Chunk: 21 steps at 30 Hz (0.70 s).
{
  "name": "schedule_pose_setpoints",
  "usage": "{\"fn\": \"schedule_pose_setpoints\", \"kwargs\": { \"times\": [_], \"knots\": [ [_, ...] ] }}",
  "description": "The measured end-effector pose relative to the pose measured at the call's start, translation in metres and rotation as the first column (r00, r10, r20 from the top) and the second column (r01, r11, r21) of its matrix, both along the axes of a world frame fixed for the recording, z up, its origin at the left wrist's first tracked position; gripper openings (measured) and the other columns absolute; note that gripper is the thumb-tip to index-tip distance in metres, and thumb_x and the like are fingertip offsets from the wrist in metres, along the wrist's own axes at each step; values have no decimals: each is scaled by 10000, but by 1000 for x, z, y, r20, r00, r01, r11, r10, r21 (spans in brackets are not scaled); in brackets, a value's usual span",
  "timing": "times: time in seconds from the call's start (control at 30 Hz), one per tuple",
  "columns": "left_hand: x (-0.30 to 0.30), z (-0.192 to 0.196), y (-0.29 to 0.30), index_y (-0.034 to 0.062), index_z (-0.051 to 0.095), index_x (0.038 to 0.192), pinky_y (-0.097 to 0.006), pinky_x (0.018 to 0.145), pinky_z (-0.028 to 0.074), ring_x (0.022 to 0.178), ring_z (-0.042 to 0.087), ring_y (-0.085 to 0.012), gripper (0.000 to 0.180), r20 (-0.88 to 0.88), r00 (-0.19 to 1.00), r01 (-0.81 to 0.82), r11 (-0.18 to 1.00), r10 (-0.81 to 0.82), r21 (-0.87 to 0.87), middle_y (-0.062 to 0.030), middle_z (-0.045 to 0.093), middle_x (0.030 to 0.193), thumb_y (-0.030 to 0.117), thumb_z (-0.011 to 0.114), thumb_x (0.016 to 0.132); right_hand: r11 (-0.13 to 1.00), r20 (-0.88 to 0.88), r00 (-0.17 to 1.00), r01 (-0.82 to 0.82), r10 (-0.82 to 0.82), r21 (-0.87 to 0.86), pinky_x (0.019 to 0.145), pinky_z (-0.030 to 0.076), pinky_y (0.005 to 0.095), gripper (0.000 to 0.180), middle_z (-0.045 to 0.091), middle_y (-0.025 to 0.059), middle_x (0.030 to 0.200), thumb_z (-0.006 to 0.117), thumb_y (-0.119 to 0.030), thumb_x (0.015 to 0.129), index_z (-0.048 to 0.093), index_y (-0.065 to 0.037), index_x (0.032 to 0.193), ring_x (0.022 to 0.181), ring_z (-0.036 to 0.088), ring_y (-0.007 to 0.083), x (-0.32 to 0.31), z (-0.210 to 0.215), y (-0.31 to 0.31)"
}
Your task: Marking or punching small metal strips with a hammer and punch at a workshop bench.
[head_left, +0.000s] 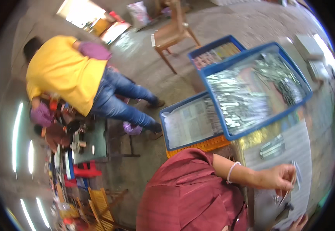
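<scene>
Maroon sleeve (pixel 192 192) closest. Left hand (pixel 283 179): fingers together, pinched on a slender metal piece (pixel 284 198), over the white sheet (pixel 301 148). Right hand (pixel 299 223): cropped at lower right; cannot tell grip. Near left hand, on sheet: small bundle of metal strips (pixel 272 147). Beyond: blue tray (pixel 218 111) of shiny metal pieces (pixel 240 100). Possible faults: drop of the slender piece from a loosened pinch; bundle scatter from a sideways brush; skewed sheet from a dragging hand.

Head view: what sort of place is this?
Probably a small workshop: a blue tray heaped with metal pieces, another worktable, and a person in yellow beside it.
</scene>
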State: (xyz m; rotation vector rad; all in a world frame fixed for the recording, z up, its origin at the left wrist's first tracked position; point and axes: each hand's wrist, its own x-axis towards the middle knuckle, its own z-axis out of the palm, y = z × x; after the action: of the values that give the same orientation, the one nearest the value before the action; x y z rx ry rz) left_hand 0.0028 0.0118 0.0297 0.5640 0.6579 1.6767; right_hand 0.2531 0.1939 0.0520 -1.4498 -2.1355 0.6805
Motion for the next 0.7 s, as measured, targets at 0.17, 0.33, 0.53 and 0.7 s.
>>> {"fn": "schedule_pose_setpoints", "kwargs": {
  "times": [0.17, 0.33, 0.53, 0.7],
  "knots": [
    [-6, 1, -11, 84, 456, 1035, -338, 667, 558, 812, 640, -209, 198, 356, 934, 26, 992, 20, -126, -119, 624, 931, 89, 589, 888, 871, -504, 854, -341, 130, -353, 555, 397, 184, 339, 582, 18, 914, 542, 42, 808, 546, -7, 1144, 656, 502, 64, -46, 3, -103],
    [2, -2, -14, 61, 471, 991, -337, 750, 575, 903, 658, -258, 107, 411, 908, 188, 957, -84, -220, -159, 630, 991, 55, 547, 916, 740, -869, 494, -582, -7, -337, 527, 416, 186, 299, 566, 83, 937, 573, 96, 820, 544, 47, 1114, 665, 533, 73, -81, -4, -132],
    [0, -15, -28, 23, 513, 932, -252, 690, 540, 856, 650, -160, 102, 81, 919, 395, 895, -386, -207, -118, 647, 920, 24, 601, 881, 722, -882, 443, -556, -161, -412, 497, 390, 167, 119, 579, 32, 785, 610, 11, 860, 604, 36, 976, 571, 496, 41, -79, -4, -137],
    [5, -5, -43, -13, 491, 1017, -248, 736, 516, 855, 632, -126, 165, -275, 822, 396, 847, -499, -354, -100, 643, 924, -3, 589, 884, 592, -740, 650, -531, -176, -607, 489, 379, 157, 95, 588, -2, 730, 634, -50, 869, 617, 15, 936, 574, 491, 16, -76, -3, -139]
  ]
}}
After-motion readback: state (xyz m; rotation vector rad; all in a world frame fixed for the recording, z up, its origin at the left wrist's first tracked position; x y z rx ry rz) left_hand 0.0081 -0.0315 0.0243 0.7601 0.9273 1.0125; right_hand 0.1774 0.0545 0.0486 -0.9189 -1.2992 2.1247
